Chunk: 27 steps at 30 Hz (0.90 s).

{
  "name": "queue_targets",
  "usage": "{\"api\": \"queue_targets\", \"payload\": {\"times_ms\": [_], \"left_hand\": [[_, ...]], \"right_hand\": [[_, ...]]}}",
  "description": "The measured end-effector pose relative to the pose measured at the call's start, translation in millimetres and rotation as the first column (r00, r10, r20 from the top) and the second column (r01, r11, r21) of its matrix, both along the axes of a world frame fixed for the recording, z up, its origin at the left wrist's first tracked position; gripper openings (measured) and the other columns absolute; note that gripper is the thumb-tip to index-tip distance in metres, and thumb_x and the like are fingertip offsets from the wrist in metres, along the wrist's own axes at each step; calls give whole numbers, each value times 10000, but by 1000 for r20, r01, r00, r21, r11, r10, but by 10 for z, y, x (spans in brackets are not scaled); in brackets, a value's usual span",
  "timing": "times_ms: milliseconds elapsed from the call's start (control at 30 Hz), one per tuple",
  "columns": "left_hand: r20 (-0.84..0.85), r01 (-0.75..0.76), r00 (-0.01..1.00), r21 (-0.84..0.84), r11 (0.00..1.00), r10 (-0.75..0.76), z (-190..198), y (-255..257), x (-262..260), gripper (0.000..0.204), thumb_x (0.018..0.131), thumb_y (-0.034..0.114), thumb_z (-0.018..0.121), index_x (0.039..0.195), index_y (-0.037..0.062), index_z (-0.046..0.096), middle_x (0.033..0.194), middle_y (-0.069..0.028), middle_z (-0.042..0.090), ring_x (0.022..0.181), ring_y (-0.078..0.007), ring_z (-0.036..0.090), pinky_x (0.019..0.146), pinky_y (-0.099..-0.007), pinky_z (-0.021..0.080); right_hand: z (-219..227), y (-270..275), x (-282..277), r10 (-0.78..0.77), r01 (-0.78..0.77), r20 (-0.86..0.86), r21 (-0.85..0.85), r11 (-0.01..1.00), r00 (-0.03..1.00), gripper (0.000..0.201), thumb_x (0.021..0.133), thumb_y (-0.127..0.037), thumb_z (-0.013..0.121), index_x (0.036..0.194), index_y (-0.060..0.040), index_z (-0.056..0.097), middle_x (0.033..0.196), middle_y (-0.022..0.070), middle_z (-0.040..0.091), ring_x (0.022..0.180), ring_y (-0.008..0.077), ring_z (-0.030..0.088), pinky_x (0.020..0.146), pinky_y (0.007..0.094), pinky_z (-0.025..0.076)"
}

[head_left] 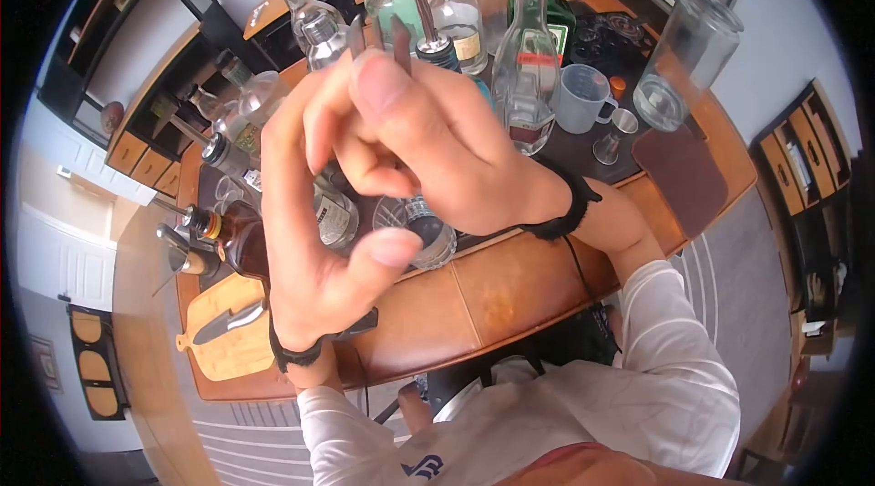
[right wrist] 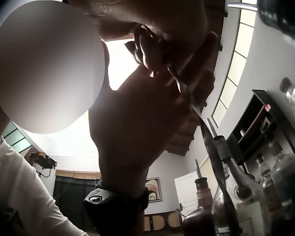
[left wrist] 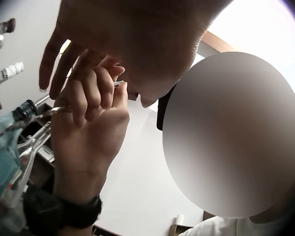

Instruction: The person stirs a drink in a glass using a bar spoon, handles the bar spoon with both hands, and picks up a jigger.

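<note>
In the head view, my right hand (head_left: 456, 139) and left hand (head_left: 305, 240) are raised close together over the table's front edge. My right hand's curled fingers grip a bar spoon (right wrist: 206, 128) with a twisted metal stem, which slants down among the bottles. The left wrist view shows that stem running into the right fist, a small light tip showing at thumb and forefinger. My left hand holds nothing visible; its fingers extend past the right fist and its thumb stands apart. Beneath the hands, partly hidden, is a cut-glass mixing glass (head_left: 436, 247).
Behind the hands stand several bottles, including a clear one with a pourer (head_left: 527, 76). An amber bottle (head_left: 241, 240) and a knife (head_left: 232, 322) on a wooden board (head_left: 219, 354) are at the left. A plastic jug (head_left: 581, 98), jigger (head_left: 612, 135) and tall glass (head_left: 684, 57) are at the right.
</note>
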<state>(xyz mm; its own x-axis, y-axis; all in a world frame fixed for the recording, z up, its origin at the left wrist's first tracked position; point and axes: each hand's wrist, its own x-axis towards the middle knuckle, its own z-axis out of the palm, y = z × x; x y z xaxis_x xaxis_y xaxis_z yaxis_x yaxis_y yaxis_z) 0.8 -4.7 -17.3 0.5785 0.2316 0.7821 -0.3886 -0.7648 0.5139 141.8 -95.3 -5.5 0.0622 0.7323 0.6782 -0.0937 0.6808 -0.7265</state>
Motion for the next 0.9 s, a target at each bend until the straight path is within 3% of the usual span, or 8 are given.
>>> {"api": "queue_targets", "payload": {"times_ms": [67,133,300,433,533,600,833,900], "left_hand": [[-55,71,996,-32,997,-73,52,-66,-31,969,769,426,823,1487,-58,387,1433,-180,473,1317,-281,479,1112,-402,375],[-209,-39,978,-293,955,-24,74,-229,-32,1201,759,667,784,1558,-52,249,1504,-185,408,1392,-294,432,1145,-412,344],[-297,26,948,-278,960,-111,48,-195,-25,1375,667,243,957,1628,13,0,1577,-175,357,1423,-285,431,1170,-431,350],[-329,7,937,-311,950,-114,14,-175,-1,1363,679,234,949,1630,25,-4,1577,-176,356,1425,-285,428,1166,-429,354],[-251,129,956,-106,986,-152,-17,-131,8,1091,701,190,946,1529,-19,267,1338,-120,444,1253,-240,491,1072,-396,425],[-346,-21,936,-237,971,-65,-3,-207,-50,1352,691,214,938,1631,38,-18,1556,-168,377,1411,-282,439,1157,-430,363],[-428,-18,895,-317,948,-126,57,-249,-98,1389,690,231,946,1620,44,-69,1558,-180,356,1407,-285,441,1154,-417,364],[-335,166,935,118,979,-118,-51,-140,-106,1403,689,250,953,1613,35,-81,1562,-189,343,1413,-287,434,1154,-411,363]], "right_hand": [[60,-82,6,45,-45,9,-51,998,999,464,1113,-401,400,933,-21,596,627,-23,440,570,67,394,539,243,348],[80,-121,1,62,-61,7,-106,993,998,466,1114,-402,397,914,-22,579,614,-19,435,562,74,393,532,252,352],[28,-63,24,1,4,57,-84,996,998,536,1107,-466,336,901,-25,563,599,-15,416,533,73,363,519,256,316],[33,-68,24,-64,71,81,-85,994,995,603,1097,-533,286,905,-29,558,593,-20,385,511,62,315,512,254,268],[69,-100,43,-14,21,63,-116,993,998,470,1108,-395,375,875,-13,520,595,11,422,536,96,405,487,280,343],[46,-115,61,-8,16,79,-100,995,997,423,1104,-355,393,953,11,543,634,37,459,532,115,423,490,287,357],[-50,-182,90,-78,77,165,14,997,983,329,1087,-274,432,1081,31,555,723,91,511,548,171,467,495,311,380],[-88,-218,86,-109,101,190,53,993,976,308,1081,-257,440,1100,30,551,743,102,517,556,187,478,496,319,384]]}}
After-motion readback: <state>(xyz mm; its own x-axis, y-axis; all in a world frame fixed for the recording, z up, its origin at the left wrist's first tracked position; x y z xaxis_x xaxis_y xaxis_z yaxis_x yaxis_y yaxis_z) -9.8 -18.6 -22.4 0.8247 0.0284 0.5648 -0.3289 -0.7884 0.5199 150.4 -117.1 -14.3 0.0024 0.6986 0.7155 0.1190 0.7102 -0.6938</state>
